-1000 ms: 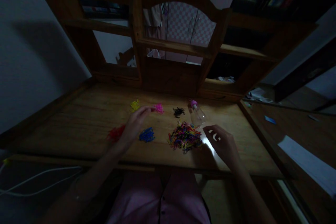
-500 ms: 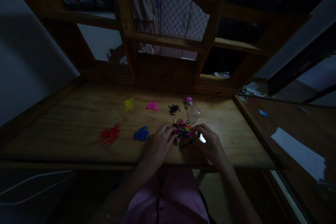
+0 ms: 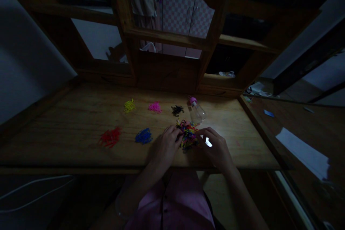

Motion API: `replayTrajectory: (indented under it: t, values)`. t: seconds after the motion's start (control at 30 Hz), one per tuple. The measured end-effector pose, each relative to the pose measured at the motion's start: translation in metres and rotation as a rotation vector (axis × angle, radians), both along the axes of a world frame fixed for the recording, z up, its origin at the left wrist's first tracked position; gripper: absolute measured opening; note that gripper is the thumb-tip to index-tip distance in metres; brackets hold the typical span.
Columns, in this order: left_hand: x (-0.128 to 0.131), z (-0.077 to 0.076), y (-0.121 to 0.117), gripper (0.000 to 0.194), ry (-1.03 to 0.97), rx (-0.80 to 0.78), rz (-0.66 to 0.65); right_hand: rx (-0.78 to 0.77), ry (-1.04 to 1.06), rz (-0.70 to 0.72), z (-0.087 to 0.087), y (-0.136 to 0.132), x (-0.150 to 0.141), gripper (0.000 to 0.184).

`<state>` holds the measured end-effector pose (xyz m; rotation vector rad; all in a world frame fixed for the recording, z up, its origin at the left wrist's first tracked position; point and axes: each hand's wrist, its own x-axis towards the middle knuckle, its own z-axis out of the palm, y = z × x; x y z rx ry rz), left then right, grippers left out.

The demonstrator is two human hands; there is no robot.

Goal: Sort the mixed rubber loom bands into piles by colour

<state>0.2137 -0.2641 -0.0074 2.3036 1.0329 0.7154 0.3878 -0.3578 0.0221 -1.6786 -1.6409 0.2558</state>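
Note:
A mixed heap of small coloured rubber bands (image 3: 188, 134) lies on the wooden desk between my two hands. My left hand (image 3: 170, 142) is at the heap's left side, its thumb and fingers pinched on bands there. From the right, my right hand (image 3: 214, 145) reaches in with thumb and forefinger closed at the heap's edge, on bands too small to count. A bright white patch shows between that hand's fingers. Sorted by colour, piles of red bands (image 3: 110, 137), blue bands (image 3: 143, 136), yellow bands (image 3: 129, 106), pink bands (image 3: 155, 107) and black bands (image 3: 177, 110) lie left of and behind the heap.
Just behind the heap, a clear bulb-shaped bottle (image 3: 198, 112) with a pink cap lies on its side. The desk (image 3: 81, 115) has a wooden shelf unit (image 3: 167, 73) along its back. White papers (image 3: 303, 152) rest on a brown surface at the right.
The view has shifted slightly. Both hands stay at the heap, with only small finger movements; the coloured piles look the same.

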Motion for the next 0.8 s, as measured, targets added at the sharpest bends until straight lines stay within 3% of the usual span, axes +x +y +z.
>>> replayTrajectory:
  t: [0.23, 0.57, 0.67, 0.8]
  values:
    - [-0.005, -0.001, 0.004, 0.009, -0.159, -0.106, 0.017, 0.012, 0.018, -0.007, 0.005, 0.004, -0.005, 0.015]
    - [-0.019, -0.005, 0.008, 0.015, -0.375, -0.409, 0.147, 0.024, 0.056, -0.011, 0.011, 0.02, -0.011, 0.015]
    - [-0.023, -0.002, 0.009, 0.017, -0.393, -0.397, 0.135, 0.02, 0.053, 0.001, 0.013, 0.028, -0.012, 0.014]
    - [-0.029, 0.001, 0.01, 0.019, -0.378, -0.269, 0.14, 0.025, 0.018, 0.032, 0.012, 0.043, -0.013, 0.012]
